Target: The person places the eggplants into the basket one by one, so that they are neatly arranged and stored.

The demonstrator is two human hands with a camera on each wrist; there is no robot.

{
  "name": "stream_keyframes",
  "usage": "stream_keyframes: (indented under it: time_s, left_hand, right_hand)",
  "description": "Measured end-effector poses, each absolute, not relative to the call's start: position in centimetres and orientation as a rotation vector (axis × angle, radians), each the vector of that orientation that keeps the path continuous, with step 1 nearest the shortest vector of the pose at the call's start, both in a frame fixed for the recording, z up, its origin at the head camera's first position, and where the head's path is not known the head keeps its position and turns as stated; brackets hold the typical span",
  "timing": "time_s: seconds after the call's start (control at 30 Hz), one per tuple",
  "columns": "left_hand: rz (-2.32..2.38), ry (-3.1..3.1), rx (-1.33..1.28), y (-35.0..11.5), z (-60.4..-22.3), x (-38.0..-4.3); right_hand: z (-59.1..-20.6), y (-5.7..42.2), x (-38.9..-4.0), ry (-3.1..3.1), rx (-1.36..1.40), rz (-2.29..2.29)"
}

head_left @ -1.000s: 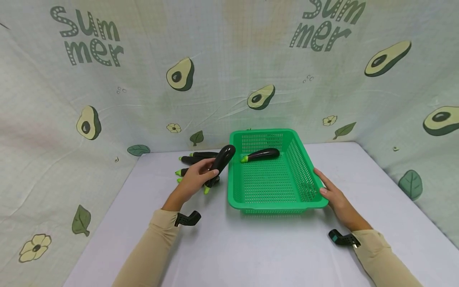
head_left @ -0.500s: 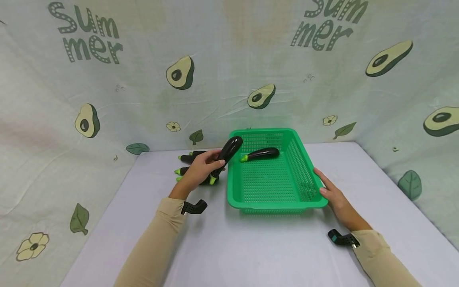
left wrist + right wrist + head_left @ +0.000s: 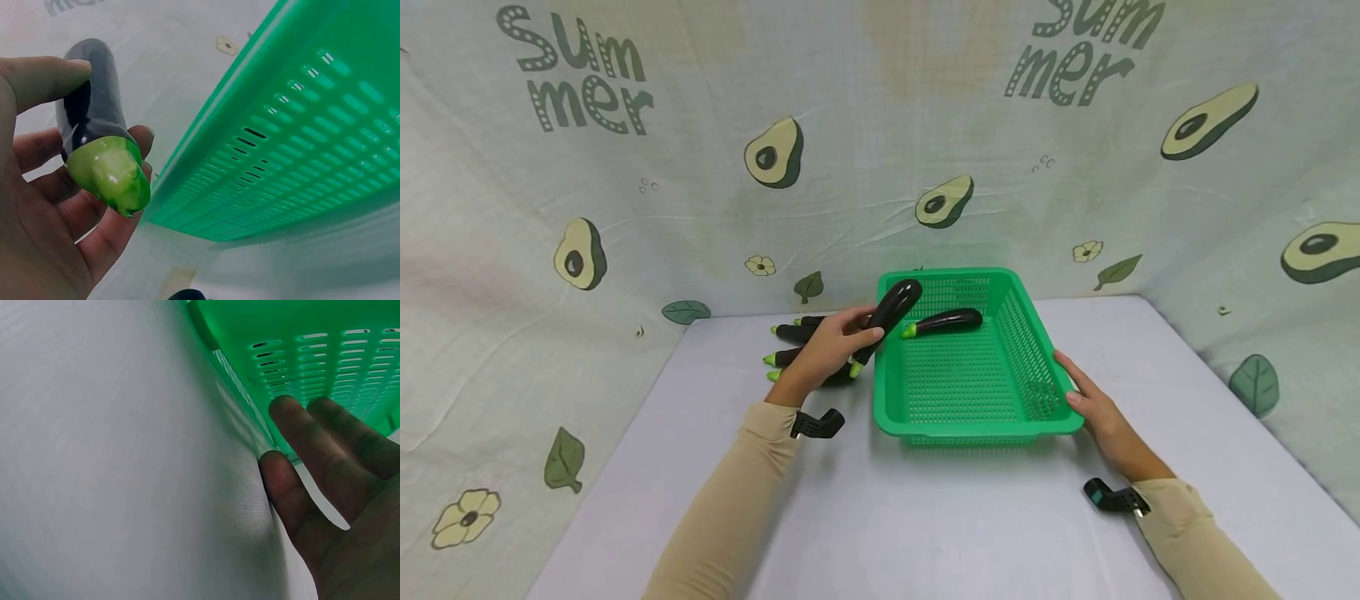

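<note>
My left hand [image 3: 831, 346] grips a glossy dark eggplant [image 3: 892, 307] between thumb and fingers, its green stem end [image 3: 112, 172] pointing down toward the wrist camera. The eggplant's upper end overlaps the left rim of a green plastic basket [image 3: 970, 432] in the head view. Inside the basket, toward the back, one eggplant [image 3: 951, 321] lies with its stem to the left. With the thumb at the basket's right rim, my right hand [image 3: 1105, 417] holds that side; its other fingers [image 3: 325, 456] reach along the outside of the slotted wall.
Several more eggplants [image 3: 793, 333] lie on the white-covered table [image 3: 925, 525] left of the basket, partly hidden behind my left hand. A cloth printed with avocados [image 3: 775, 154] hangs behind and at both sides of the table.
My left hand has moved right and slightly away from me with the eggplant, from over the pile to the basket's left rim. The right hand and basket have stayed in place.
</note>
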State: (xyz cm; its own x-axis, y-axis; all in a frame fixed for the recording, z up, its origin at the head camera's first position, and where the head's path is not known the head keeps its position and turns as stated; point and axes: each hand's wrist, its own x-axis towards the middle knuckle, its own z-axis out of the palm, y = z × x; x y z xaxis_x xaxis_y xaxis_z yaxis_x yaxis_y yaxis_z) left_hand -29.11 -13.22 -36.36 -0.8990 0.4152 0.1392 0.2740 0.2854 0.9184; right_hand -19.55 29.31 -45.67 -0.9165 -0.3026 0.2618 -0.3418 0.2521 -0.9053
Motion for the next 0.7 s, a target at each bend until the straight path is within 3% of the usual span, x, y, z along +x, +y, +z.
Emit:
stream_keyframes:
  time_s: [0.7]
  left_hand:
    - [1.710, 2.337, 0.676, -11.7, -35.5, -30.7]
  right_hand:
    - [-45.8, 29.2, -19.4, -2.469, 0.608, 1.809]
